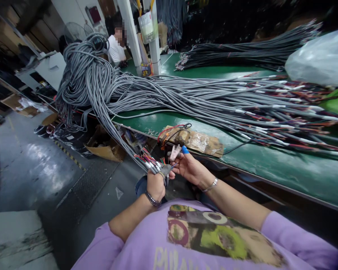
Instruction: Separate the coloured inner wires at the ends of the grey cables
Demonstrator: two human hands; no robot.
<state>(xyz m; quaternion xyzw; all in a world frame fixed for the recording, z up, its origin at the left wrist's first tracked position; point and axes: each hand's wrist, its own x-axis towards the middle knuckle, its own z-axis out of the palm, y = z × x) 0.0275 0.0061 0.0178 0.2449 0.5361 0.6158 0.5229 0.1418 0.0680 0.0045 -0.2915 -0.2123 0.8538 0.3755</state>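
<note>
Left hand (156, 185): closed round a bunch of grey cables (118, 135), a grey metal-looking piece (166, 170) lying at its fingers, kind unclear; right hand (190, 168): thumb and fingertips pinched, apparently on a thin wire (174, 165), one fingertip in a blue cover (185, 149); the bunch: beyond and to the left of the left hand, long axis slanting from far left down over the bench edge to that hand; coloured wires (145, 154) at its end, fanning mostly forward, away from the body, the bend beneath the left hand hidden; step in hand, by judgement: handling single wires at the cable ends; next move, as judged, calls for a steady left hold and a fine right pinch; wooden board (205, 142): just beyond the right hand, on the green bench (270, 161); further grey cables (163, 93): laid out beyond both hands
</note>
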